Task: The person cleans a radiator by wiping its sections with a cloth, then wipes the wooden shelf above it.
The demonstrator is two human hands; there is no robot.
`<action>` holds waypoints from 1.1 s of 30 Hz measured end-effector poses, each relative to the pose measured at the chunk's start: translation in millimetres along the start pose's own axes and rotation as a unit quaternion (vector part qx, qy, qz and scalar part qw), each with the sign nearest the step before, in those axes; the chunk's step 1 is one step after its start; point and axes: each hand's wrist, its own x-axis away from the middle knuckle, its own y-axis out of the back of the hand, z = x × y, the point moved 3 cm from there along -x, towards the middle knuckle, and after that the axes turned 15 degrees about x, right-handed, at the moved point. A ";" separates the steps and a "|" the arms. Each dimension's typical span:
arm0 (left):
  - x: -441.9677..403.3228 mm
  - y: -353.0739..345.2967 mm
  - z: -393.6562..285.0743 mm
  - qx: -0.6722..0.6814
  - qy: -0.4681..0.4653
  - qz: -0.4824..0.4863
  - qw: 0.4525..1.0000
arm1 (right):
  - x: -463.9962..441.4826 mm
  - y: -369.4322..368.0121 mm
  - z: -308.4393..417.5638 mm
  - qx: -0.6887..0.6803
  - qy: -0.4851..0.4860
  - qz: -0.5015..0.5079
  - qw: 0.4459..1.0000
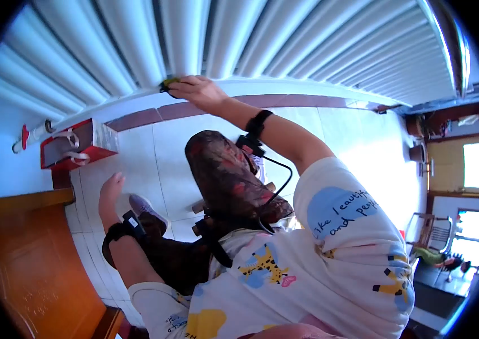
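Observation:
My right hand (198, 93) reaches up to the lower edge of a white ribbed radiator (183, 45). Its fingers are closed on a small yellow-green and black pad (168, 85), which looks like a sponge and is pressed against the radiator's bottom edge. Part of the pad is hidden by the fingers. My left hand (112, 189) hangs low over the tiled floor, near my shoe (149, 209). It appears to hold nothing, with its fingers loosely extended and seen from the side. Both wrists wear black straps with small devices.
A red paper bag (81, 157) with light handles stands on the floor near a white pipe with a red valve handle (25, 137). An orange-brown wooden cabinet (30, 254) is at lower left. A person (440, 260) and a wooden chair (431, 231) are far right.

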 end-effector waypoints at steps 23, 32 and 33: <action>101.6 68.8 0.5 0.026 0.021 -0.076 0.997 | 419.3 129.7 -233.0 0.127 -0.611 -0.047 0.780; 102.3 104.5 -161.1 0.021 -0.064 -0.094 0.993 | 216.8 221.5 -267.2 0.264 -0.436 -0.401 0.761; 102.4 106.4 -183.9 0.019 -0.064 -0.098 0.993 | 215.2 201.6 -263.1 0.294 -0.432 -0.377 0.765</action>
